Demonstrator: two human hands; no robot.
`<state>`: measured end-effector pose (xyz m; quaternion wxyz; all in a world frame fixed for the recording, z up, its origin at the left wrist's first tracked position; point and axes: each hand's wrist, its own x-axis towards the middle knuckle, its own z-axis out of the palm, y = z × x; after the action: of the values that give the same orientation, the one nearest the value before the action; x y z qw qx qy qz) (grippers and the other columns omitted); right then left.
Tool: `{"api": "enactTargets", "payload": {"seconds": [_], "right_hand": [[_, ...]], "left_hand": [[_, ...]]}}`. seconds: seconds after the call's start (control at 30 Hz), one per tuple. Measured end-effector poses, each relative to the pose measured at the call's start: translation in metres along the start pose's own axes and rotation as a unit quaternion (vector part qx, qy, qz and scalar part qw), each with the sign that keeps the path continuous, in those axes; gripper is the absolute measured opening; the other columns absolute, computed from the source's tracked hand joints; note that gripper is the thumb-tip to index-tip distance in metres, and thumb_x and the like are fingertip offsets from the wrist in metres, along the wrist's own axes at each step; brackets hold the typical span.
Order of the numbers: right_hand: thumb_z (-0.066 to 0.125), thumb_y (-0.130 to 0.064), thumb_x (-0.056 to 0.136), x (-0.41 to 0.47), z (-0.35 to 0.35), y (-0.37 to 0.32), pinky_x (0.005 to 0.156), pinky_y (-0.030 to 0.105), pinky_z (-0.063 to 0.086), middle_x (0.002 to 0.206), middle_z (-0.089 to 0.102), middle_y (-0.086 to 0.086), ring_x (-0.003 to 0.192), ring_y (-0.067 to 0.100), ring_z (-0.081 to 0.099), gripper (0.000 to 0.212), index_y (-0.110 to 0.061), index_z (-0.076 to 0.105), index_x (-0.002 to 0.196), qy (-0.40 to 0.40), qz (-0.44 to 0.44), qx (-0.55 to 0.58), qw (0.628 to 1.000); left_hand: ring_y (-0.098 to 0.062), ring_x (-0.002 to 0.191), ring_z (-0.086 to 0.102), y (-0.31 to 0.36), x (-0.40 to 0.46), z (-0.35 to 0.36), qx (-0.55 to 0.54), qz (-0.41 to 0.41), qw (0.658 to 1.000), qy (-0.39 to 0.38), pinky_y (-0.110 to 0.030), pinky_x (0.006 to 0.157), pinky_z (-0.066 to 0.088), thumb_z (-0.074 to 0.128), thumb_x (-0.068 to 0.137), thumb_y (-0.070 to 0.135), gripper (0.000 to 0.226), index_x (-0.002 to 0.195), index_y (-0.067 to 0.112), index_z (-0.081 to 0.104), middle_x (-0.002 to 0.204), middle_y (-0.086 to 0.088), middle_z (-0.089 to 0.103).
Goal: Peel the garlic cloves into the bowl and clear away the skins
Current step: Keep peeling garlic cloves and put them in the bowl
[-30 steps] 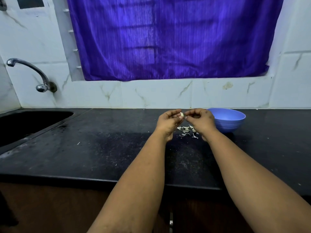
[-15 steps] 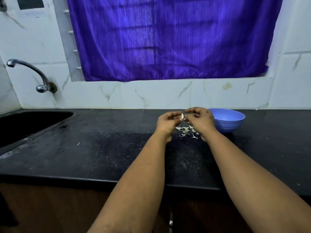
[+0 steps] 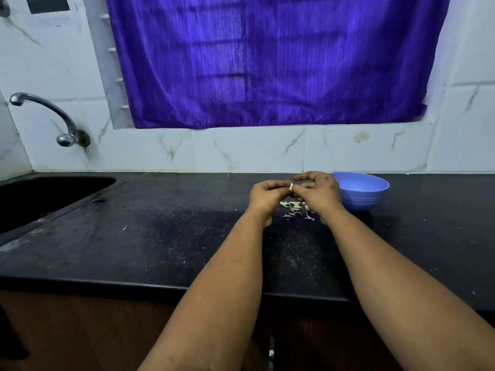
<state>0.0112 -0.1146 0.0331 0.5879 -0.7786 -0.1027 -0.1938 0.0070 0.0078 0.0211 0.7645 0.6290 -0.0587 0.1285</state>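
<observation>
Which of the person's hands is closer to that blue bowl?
The right. The right hand sits just beside the blue bowl, overlapping its left rim in this view. The left hand is farther left, beyond the garlic clove both hands pinch.

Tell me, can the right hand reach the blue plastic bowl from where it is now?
Probably yes. The right hand is just beside the round blue plastic bowl, with nothing between them, though its fingers are busy pinching the small white garlic clove together with the left hand.

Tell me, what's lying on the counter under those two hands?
A small pile of garlic skins on the black counter, partly covered by the right hand. Both hands hold a garlic clove above it; left hand.
</observation>
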Motion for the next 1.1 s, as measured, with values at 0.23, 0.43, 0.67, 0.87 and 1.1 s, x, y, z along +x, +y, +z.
{"api": "enactTargets", "payload": {"seconds": [0.23,0.43,0.67,0.87,1.1], "right_hand": [[0.079,-0.015,0.078,0.0021,-0.0003,0.0007,0.073,0.034,0.06,0.073,0.073,0.007,0.065,0.018,0.071,0.021,-0.012,0.068,0.096,-0.012,0.006,0.004,1.0],[0.076,-0.009,0.079,-0.0003,-0.002,-0.0006,0.06,0.02,0.056,0.073,0.071,0.008,0.059,0.011,0.066,0.021,-0.01,0.067,0.098,-0.015,0.015,0.036,0.999],[0.063,0.002,0.086,0.0033,-0.0003,0.0014,0.056,0.016,0.051,0.072,0.067,0.007,0.059,0.008,0.063,0.013,-0.004,0.066,0.097,-0.017,0.039,0.096,0.994],[0.059,0.0,0.09,0.0063,0.0045,0.0041,0.067,0.014,0.052,0.077,0.066,0.004,0.071,0.006,0.064,0.02,-0.011,0.066,0.105,-0.048,0.023,0.112,0.992],[0.074,0.0,0.079,0.0061,0.0011,0.006,0.074,0.022,0.057,0.078,0.068,0.008,0.072,0.013,0.065,0.015,-0.012,0.067,0.085,-0.028,0.024,0.13,0.991]], "left_hand": [[-0.016,0.075,0.066,-0.0005,0.002,-0.0007,0.007,0.001,1.0,0.001,-0.021,0.074,0.055,0.065,0.078,-0.011,0.019,0.075,0.007,0.07,0.07,-0.003,0.07],[-0.023,0.083,0.065,-0.0003,0.0026,-0.0005,-0.027,-0.016,0.999,-0.01,-0.02,0.077,0.055,0.061,0.082,-0.01,0.014,0.083,0.002,0.068,0.083,-0.014,0.067],[-0.018,0.081,0.063,0.0019,0.0013,0.0003,-0.057,-0.016,0.998,-0.023,-0.016,0.075,0.054,0.058,0.084,-0.012,0.019,0.084,0.004,0.068,0.083,-0.012,0.067],[-0.006,0.069,0.066,0.0017,0.001,-0.0029,-0.06,-0.009,0.998,-0.009,-0.012,0.062,0.052,0.06,0.087,-0.008,0.017,0.083,0.007,0.067,0.074,-0.002,0.069],[-0.015,0.084,0.063,-0.0008,0.0019,-0.0011,-0.053,0.0,0.998,-0.044,-0.017,0.08,0.053,0.062,0.087,-0.005,0.011,0.088,0.005,0.065,0.087,-0.01,0.066]]}}
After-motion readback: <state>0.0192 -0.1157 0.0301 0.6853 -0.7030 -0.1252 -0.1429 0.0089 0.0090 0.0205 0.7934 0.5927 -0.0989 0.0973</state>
